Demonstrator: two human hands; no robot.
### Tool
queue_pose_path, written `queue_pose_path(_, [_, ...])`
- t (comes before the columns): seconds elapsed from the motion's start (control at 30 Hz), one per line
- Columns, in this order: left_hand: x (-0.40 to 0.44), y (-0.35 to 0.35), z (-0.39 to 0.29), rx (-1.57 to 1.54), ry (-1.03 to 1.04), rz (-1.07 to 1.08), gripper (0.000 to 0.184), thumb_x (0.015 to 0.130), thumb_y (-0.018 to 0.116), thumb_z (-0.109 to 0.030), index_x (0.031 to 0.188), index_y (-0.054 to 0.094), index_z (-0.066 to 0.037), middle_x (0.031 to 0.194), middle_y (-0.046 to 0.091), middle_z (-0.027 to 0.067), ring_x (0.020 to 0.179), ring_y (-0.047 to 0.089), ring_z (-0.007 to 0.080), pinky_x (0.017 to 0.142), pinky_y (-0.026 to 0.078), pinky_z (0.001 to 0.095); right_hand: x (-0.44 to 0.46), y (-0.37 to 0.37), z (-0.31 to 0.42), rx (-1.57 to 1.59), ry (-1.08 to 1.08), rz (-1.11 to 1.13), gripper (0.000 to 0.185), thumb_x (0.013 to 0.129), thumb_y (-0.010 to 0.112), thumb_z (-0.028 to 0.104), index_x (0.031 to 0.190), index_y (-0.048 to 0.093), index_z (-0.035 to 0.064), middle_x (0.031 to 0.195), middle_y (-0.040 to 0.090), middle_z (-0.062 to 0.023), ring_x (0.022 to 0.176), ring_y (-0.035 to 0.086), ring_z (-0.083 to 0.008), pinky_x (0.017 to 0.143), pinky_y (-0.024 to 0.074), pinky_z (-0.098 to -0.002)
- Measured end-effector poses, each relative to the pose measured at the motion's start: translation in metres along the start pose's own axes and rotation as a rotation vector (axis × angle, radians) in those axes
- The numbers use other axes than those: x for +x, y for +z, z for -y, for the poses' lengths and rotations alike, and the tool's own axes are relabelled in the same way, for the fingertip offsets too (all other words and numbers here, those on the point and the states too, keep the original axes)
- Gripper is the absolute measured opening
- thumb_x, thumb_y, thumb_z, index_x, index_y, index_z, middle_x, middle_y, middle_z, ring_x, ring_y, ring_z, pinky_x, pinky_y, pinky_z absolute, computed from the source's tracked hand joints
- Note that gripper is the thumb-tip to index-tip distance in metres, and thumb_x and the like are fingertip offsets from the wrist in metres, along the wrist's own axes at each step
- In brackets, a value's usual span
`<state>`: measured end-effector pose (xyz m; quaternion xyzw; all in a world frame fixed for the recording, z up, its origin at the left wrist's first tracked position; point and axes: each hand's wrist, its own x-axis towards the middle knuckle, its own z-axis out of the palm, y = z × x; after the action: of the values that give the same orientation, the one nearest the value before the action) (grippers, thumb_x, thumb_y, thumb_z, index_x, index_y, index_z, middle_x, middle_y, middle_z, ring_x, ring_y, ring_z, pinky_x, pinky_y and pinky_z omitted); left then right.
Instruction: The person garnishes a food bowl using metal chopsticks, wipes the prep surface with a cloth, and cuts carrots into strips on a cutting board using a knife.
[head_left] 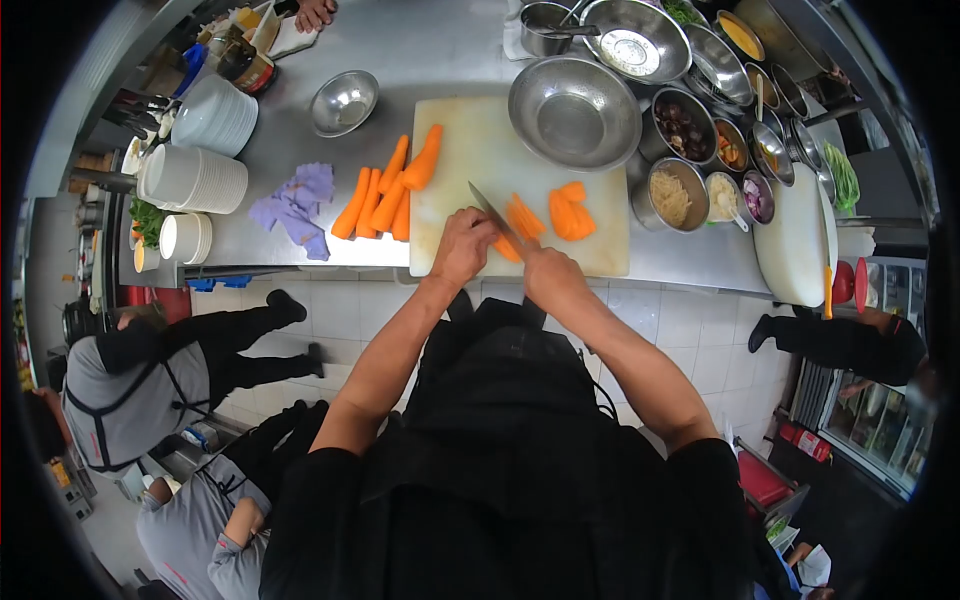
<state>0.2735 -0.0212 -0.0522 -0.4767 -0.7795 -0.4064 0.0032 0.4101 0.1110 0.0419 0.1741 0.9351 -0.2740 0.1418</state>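
My right hand [553, 277] is wrapped around the handle of a kitchen knife [489, 208], its blade pointing away and to the left over a pale cutting board [445, 130]. My left hand [466, 243], fingers curled, holds a piece of carrot [508, 249] beside the blade; the fingertips partly hide it. Just right of the blade lie thin carrot slices [524, 215]. Farther right is a pile of larger cut carrot pieces [571, 212]. Several whole peeled carrots [385, 200] lie at the board's left edge, some partly on it.
A perforated metal bowl [575, 115] overlaps the board's far right corner. Metal containers, one with shredded food [670, 198], crowd the right. To the left are a purple cloth [300, 205], a small metal bowl [344, 103] and stacked white tubs [195, 180]. People stand behind on both sides.
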Motion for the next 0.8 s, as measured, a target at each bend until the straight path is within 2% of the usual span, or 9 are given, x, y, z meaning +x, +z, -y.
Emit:
queue_pose_path(0.13, [-0.002, 0.003, 0.002, -0.010, 0.002, -0.041, 0.009, 0.073, 0.067, 0.001, 0.077, 0.067, -0.007, 0.087, 0.059, 0.0104, 0.084, 0.057, 0.0319, 0.074, 0.045, 0.0420, 0.005, 0.009, -0.008, -0.003, 0.007, -0.062, 0.024, 0.082, 0.051, 0.003, 0.104, 0.051, -0.0071, 0.075, 0.065, -0.0282, 0.075, 0.066, -0.0462, 0.069, 0.0534, -0.0525])
queue_pose_path(0.3, [-0.005, 0.004, -0.001, 0.004, -0.015, -0.078, 0.009, 0.072, 0.066, 0.002, 0.076, 0.067, -0.006, 0.086, 0.061, 0.0109, 0.081, 0.058, 0.0321, 0.071, 0.047, 0.0423, -0.001, -0.006, 0.002, -0.012, 0.001, 0.004, 0.024, 0.083, 0.049, 0.001, 0.106, 0.051, -0.0072, 0.083, 0.066, -0.0289, 0.082, 0.066, -0.0443, 0.075, 0.0531, -0.0518])
queue_pose_path(0.53, [-0.007, 0.005, 0.004, -0.028, -0.015, -0.055, 0.014, 0.070, 0.071, 0.004, 0.080, 0.067, -0.006, 0.088, 0.061, 0.0106, 0.086, 0.058, 0.0317, 0.076, 0.047, 0.0401, 0.002, -0.010, 0.006, -0.041, -0.002, 0.024, 0.024, 0.085, 0.048, 0.001, 0.107, 0.051, -0.0075, 0.089, 0.066, -0.0289, 0.086, 0.067, -0.0429, 0.077, 0.0529, -0.0514])
queue_pose_path(0.63, [-0.010, 0.005, 0.002, 0.005, -0.030, -0.074, 0.015, 0.070, 0.071, 0.004, 0.080, 0.067, -0.006, 0.087, 0.061, 0.0103, 0.085, 0.059, 0.0315, 0.076, 0.047, 0.0400, -0.007, -0.015, 0.011, 0.026, -0.023, -0.019, 0.027, 0.082, 0.050, 0.002, 0.108, 0.050, -0.0069, 0.082, 0.065, -0.0303, 0.082, 0.065, -0.0469, 0.075, 0.0524, -0.0535])
queue_pose_path(0.7, [-0.010, 0.005, 0.000, 0.011, -0.016, -0.093, 0.015, 0.070, 0.071, 0.004, 0.081, 0.067, -0.006, 0.087, 0.061, 0.0098, 0.084, 0.059, 0.0314, 0.076, 0.047, 0.0399, 0.002, 0.013, 0.004, 0.043, 0.012, -0.035, 0.028, 0.082, 0.050, 0.002, 0.108, 0.050, -0.0074, 0.083, 0.065, -0.0302, 0.082, 0.065, -0.0469, 0.075, 0.0523, -0.0535])
queue_pose_path(0.8, [-0.010, 0.002, 0.002, -0.023, 0.029, -0.084, 0.015, 0.070, 0.070, 0.005, 0.080, 0.067, -0.006, 0.087, 0.062, 0.0091, 0.084, 0.059, 0.0309, 0.076, 0.047, 0.0395, 0.008, 0.015, 0.001, 0.023, -0.001, -0.032, 0.028, 0.082, 0.049, 0.002, 0.108, 0.050, -0.0081, 0.082, 0.065, -0.0301, 0.081, 0.065, -0.0468, 0.075, 0.0523, -0.0534])
